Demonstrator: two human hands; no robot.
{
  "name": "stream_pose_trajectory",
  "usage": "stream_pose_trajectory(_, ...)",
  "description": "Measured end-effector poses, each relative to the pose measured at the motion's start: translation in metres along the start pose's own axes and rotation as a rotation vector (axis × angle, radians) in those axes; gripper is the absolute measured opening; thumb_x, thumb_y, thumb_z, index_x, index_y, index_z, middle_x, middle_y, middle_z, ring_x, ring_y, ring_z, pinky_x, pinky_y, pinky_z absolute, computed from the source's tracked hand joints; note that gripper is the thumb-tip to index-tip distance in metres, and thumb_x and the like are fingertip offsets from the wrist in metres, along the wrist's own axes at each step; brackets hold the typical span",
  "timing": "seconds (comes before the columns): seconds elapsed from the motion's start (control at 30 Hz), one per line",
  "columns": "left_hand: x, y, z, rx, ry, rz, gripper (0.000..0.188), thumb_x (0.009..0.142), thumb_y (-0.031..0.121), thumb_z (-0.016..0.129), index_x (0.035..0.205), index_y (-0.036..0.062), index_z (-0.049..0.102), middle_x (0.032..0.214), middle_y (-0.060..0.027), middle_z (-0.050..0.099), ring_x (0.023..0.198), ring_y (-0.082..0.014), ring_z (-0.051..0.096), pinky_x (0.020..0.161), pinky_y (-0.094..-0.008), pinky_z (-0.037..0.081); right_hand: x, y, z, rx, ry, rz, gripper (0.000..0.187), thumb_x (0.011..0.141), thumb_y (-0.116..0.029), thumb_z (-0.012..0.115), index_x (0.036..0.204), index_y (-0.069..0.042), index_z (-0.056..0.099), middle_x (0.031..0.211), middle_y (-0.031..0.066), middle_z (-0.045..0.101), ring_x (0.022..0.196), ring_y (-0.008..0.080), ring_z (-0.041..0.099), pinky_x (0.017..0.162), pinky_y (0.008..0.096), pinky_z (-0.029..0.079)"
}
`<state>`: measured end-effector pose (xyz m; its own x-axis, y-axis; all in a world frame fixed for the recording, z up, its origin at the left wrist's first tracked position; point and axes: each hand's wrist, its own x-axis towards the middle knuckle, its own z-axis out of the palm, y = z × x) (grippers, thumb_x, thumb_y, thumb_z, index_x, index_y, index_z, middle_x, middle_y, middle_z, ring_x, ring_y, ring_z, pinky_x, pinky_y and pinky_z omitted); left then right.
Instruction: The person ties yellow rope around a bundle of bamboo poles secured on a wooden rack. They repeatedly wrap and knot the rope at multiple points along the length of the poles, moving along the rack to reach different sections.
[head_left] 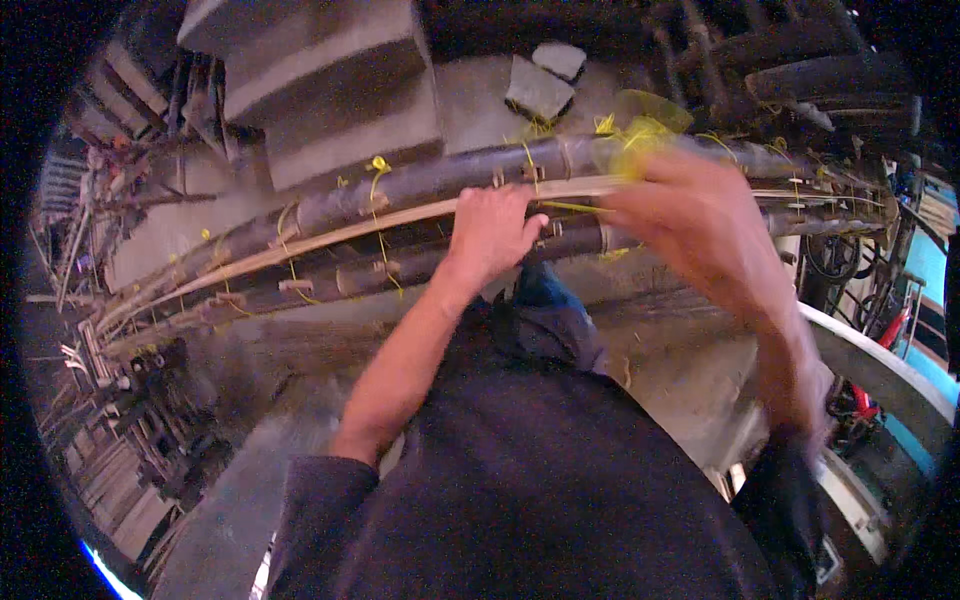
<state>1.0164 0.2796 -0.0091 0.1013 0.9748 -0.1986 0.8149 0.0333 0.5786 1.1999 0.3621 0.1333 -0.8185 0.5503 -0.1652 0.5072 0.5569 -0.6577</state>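
While left hand [488,230] half-curls over slats [400,218]; right hand [690,205] blurred; both grips unclear; stones [540,90] beyond poles [440,174]

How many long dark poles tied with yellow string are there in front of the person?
I count 2: the far pole, beyond the pale strips, and the near pole, on the person's side of them. More could be hidden behind the hands or in the shadows.

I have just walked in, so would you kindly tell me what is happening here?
A person's left hand rests on pale strips between two dark bamboo poles. The right hand, blurred, is beside a yellow tangle of cord, and a yellow strand runs between the two hands. Yellow ties are already knotted along the poles.
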Motion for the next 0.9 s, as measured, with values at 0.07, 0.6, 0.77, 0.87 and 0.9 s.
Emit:
stream_pose_trajectory(0.07,0.012,-0.004,0.001,0.101,0.147,0.078,0.023,0.081,0.023,0.059,0.093,0.0044,0.065,0.088,-0.0152,0.065,0.082,-0.0339,0.062,0.076,-0.0424,0.047,0.052,-0.038,-0.02,-0.117,-0.162,-0.226,0.016,0.079,-0.013,0.06,0.089,-0.001,0.061,0.08,0.014,0.059,0.074,0.0285,0.06,0.063,0.0384,0.048)
stream_pose_trajectory(0.6,0.01,-0.007,-0.001,-0.155,0.004,-0.177,0.03,0.09,0.029,0.051,0.092,0.0031,0.065,0.078,-0.0184,0.064,0.077,-0.0322,0.063,0.071,-0.043,0.048,0.003,0.047,0.168,0.27,-0.031,-0.39,0.016,0.077,-0.019,0.055,0.071,-0.005,0.059,0.068,0.0153,0.061,0.066,0.0315,0.064,0.056,0.045,0.05)
stream_pose_trajectory(0.77,0.03,0.027,-0.034,-0.526,0.097,0.068,0.034,0.092,0.029,0.048,0.094,-0.0007,0.064,0.077,-0.0109,0.064,0.073,-0.0214,0.061,0.064,-0.0362,0.047,0.022,0.053,0.228,0.098,-0.129,-0.295,0.018,0.083,-0.025,0.05,0.077,-0.009,0.056,0.07,0.0117,0.06,0.071,0.0335,0.062,0.062,0.0426,0.05)
stream_pose_trajectory(0.87,0.088,0.0,-0.051,-0.381,0.107,0.0,0.038,0.094,0.031,0.045,0.084,-0.0032,0.061,0.071,-0.0051,0.058,0.062,-0.0185,0.052,0.057,-0.0346,0.044,0.003,0.051,0.205,0.128,-0.194,-0.221,0.023,0.084,-0.026,0.05,0.071,-0.009,0.056,0.067,0.0107,0.061,0.066,0.0335,0.061,0.06,0.0437,0.05)
stream_pose_trajectory(0.9,0.111,-0.031,-0.04,-0.651,0.023,-0.196,0.04,0.094,0.033,0.044,0.083,-0.0023,0.059,0.073,-0.0037,0.058,0.062,-0.0182,0.051,0.057,-0.0347,0.044,-0.004,0.058,0.209,-0.017,-0.227,-0.203,0.023,0.083,-0.026,0.051,0.067,-0.009,0.056,0.065,0.01,0.06,0.061,0.0321,0.061,0.059,0.0437,0.05)
